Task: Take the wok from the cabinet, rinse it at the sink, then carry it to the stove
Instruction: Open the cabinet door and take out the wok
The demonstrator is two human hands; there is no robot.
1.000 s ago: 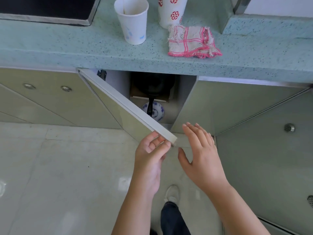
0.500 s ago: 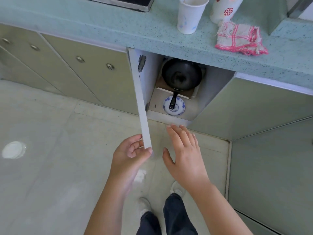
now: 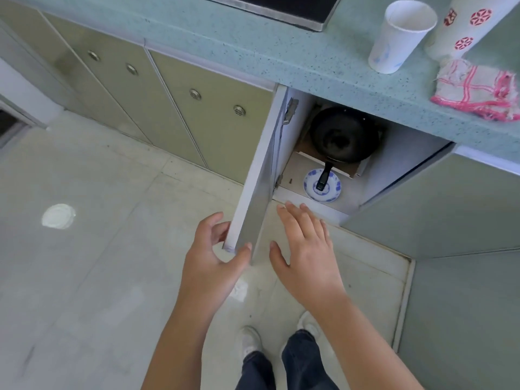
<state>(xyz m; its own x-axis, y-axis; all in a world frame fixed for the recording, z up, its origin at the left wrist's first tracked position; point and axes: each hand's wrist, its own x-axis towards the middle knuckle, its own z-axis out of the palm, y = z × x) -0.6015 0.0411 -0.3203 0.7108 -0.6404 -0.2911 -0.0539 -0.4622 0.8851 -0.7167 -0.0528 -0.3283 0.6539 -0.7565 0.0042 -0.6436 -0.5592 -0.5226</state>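
A black wok [image 3: 343,136] sits inside the open cabinet on a piece of cardboard, its handle [image 3: 323,177] pointing toward me over a blue-and-white dish [image 3: 322,185]. The cabinet door [image 3: 254,187] stands wide open, edge-on to me. My left hand [image 3: 213,257] holds the door's lower corner between thumb and fingers. My right hand [image 3: 306,249] hovers open, fingers spread, in front of the cabinet opening and touches nothing. The black stove top [image 3: 281,7] is set in the counter at the top.
On the speckled green counter [image 3: 281,60] stand a white paper cup [image 3: 399,35], a red-patterned cup [image 3: 461,26] and a pink-striped cloth [image 3: 478,91]. Closed cabinet doors run left and right of the opening. My feet stand on the tiled floor below.
The door has swung further open to the left with my left hand on it. The wok has come fully into sight. My right hand has moved closer to the opening.
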